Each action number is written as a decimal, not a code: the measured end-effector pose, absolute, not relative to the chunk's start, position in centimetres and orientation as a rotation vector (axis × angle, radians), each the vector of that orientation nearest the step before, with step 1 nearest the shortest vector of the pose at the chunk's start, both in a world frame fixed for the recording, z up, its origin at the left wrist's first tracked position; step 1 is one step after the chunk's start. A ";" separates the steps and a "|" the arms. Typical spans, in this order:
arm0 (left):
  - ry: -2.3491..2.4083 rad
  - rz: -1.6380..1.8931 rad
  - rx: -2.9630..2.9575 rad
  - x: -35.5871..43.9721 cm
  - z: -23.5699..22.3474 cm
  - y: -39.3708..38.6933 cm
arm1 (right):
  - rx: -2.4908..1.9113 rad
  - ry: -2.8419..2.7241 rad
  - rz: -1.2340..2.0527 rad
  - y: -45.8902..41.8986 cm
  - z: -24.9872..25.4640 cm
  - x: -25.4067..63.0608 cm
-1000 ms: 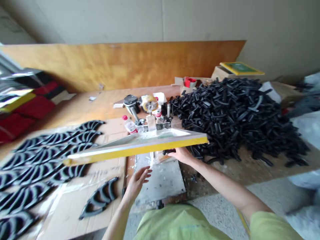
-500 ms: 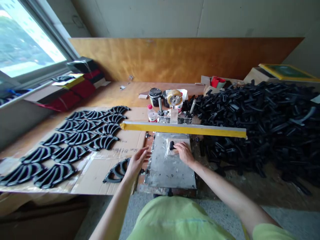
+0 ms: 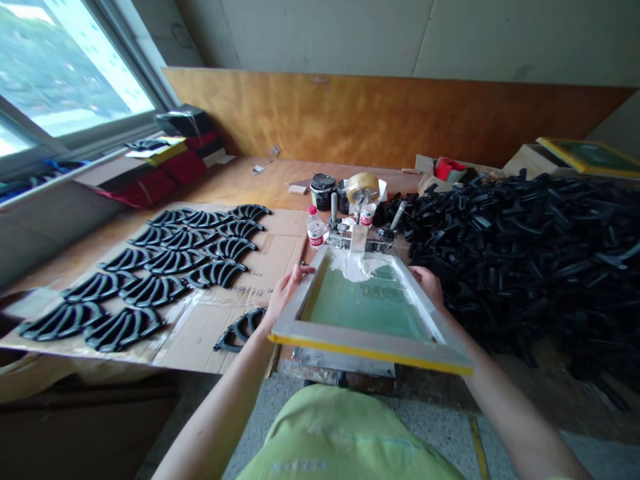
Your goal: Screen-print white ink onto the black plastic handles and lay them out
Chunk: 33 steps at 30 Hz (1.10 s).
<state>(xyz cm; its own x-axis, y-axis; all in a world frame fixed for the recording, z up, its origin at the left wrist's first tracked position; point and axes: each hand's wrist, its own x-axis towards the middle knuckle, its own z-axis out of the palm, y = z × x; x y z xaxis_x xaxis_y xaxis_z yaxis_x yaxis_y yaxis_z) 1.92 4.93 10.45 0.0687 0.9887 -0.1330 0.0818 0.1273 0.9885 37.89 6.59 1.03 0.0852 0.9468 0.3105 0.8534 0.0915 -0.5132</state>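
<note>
A screen printing frame (image 3: 345,335) with green mesh lies tilted low over the grey metal base (image 3: 350,363). White ink (image 3: 363,270) is smeared at the far end of its mesh, where a pale flat block (image 3: 358,241) stands upright. My left hand (image 3: 284,293) grips the left rail with its fingers at the edge. On the opposite rail my right hand (image 3: 429,283) holds on, partly hidden behind the frame. The small black part seen on the base earlier is covered by the frame.
Rows of black fan-shaped parts (image 3: 167,260) lie on cardboard (image 3: 200,333) at left, a single one (image 3: 237,330) nearer me. A heap of black pieces (image 3: 525,253) fills the right. Behind the frame stand a bottle (image 3: 315,228), a dark tub (image 3: 323,192) and a tape roll (image 3: 363,185).
The frame has swung down from its raised position over the base. My right hand has left the small black part and moved to the right rail; my left hand has come to the left rail.
</note>
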 end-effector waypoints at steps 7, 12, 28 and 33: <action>1.309 0.812 1.113 0.7 1.0 2.6 | -1.451 -2.051 -0.050 12.4 5.7 30.0; 1.400 0.814 1.156 1.0 -0.9 2.9 | -1.635 -2.366 0.031 13.8 4.7 26.6; 1.465 0.832 1.121 1.2 -1.0 2.7 | -1.119 -2.705 0.194 6.2 4.5 27.9; 1.473 0.835 1.123 1.3 -0.5 2.6 | -1.310 -2.555 0.164 7.2 4.5 27.7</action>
